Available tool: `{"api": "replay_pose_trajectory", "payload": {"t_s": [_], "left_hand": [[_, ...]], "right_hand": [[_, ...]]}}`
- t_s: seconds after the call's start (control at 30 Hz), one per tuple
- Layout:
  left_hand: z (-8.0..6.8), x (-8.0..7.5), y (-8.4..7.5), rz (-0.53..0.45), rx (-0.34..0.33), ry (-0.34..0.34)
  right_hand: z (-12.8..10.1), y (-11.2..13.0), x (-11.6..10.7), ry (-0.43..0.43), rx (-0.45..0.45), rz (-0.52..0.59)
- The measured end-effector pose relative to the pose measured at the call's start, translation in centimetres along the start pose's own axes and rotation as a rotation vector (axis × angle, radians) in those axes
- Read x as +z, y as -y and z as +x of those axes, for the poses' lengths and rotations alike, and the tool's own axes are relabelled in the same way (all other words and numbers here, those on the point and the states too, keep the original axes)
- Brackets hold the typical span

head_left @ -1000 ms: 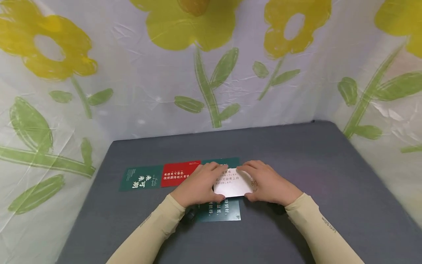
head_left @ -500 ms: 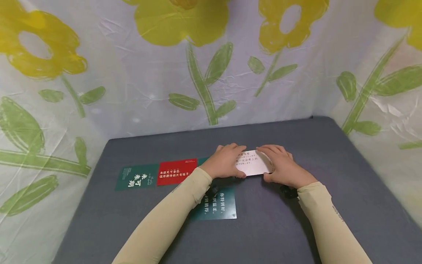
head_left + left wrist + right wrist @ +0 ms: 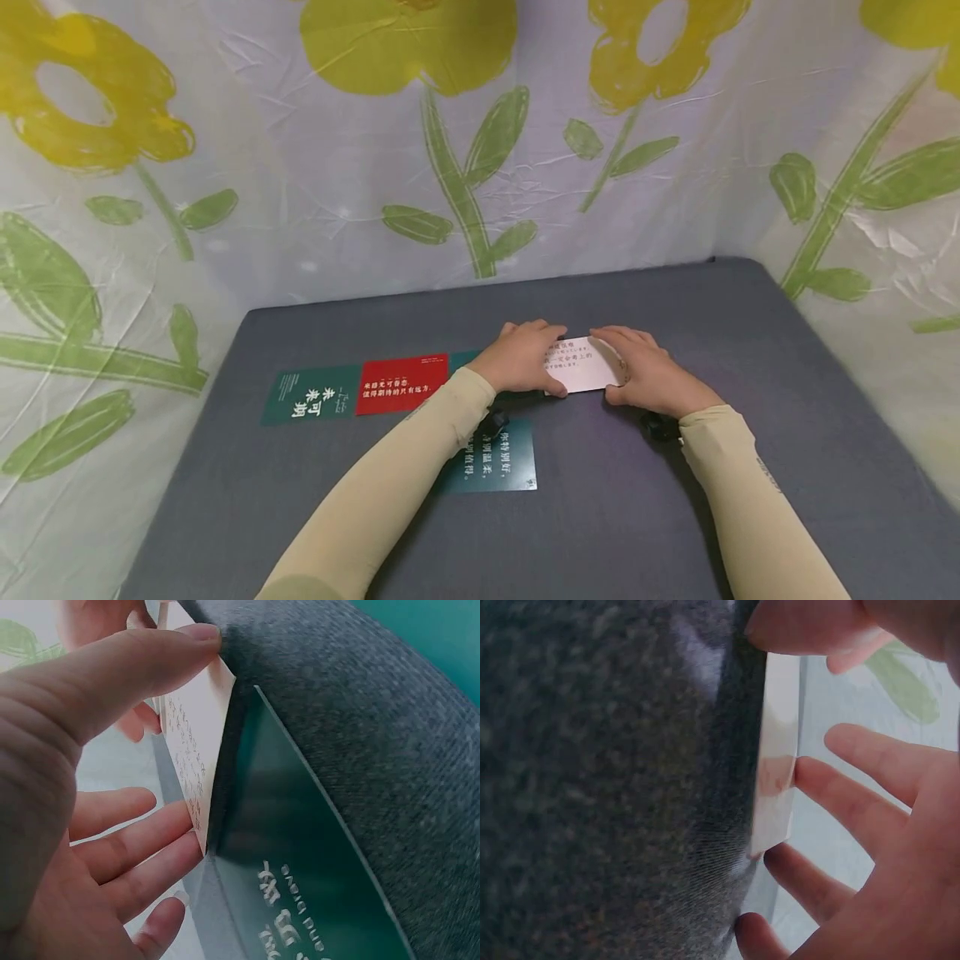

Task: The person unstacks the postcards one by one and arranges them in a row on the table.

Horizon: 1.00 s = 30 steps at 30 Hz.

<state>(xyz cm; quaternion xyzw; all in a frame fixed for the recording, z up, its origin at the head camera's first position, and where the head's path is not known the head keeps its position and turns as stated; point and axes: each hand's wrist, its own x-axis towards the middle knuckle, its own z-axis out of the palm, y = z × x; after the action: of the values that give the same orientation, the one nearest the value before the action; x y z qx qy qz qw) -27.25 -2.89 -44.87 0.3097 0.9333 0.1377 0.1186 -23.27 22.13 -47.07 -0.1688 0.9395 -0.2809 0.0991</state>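
Observation:
A white card point(image 3: 581, 367) with small printed text is gripped by its two short ends, my left hand point(image 3: 553, 360) on its left end and my right hand point(image 3: 609, 367) on its right. In the left wrist view the thumb point(image 3: 150, 660) sits on the near edge of the white card point(image 3: 191, 742), the other fingers point(image 3: 142, 840) on the far side, and a teal card point(image 3: 300, 862) lies just under it. In the right wrist view the white card point(image 3: 776, 765) hovers close to the grey cloth between thumb point(image 3: 802, 622) and fingers point(image 3: 840, 787).
On the grey table point(image 3: 675, 300) a dark green card point(image 3: 311, 394), a red card point(image 3: 402, 383) and a teal card point(image 3: 463, 360) lie in a row. Another teal card point(image 3: 498, 458) lies nearer, partly under my left forearm. Flowered sheeting point(image 3: 465, 150) walls the table.
Both hands have carried the white card away from me and to the right, off the near teal card, to the right end of the row.

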Motion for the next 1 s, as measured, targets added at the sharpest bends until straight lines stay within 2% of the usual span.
{"api": "replay_pose_trajectory", "payload": {"t_s": [0.27, 0.77, 0.9, 1.0], "left_hand": [[0.2, 0.1, 0.1, 0.042, -0.012, 0.004], [0.1, 0.8, -0.1, 0.053, -0.029, 0.012], [-1.0, 0.8, -0.3, 0.029, -0.022, -0.013], [-2.9, 0.3, -0.3, -0.021, -0.022, -0.055]], "right_hand": [[0.4, 0.0, 0.3, 0.004, 0.007, -0.016], [0.3, 0.3, 0.6, -0.001, 0.000, -0.047], [0.3, 0.3, 0.6, 0.009, 0.012, -0.039], [0.3, 0.3, 0.5, 0.005, 0.026, -0.051]]}}
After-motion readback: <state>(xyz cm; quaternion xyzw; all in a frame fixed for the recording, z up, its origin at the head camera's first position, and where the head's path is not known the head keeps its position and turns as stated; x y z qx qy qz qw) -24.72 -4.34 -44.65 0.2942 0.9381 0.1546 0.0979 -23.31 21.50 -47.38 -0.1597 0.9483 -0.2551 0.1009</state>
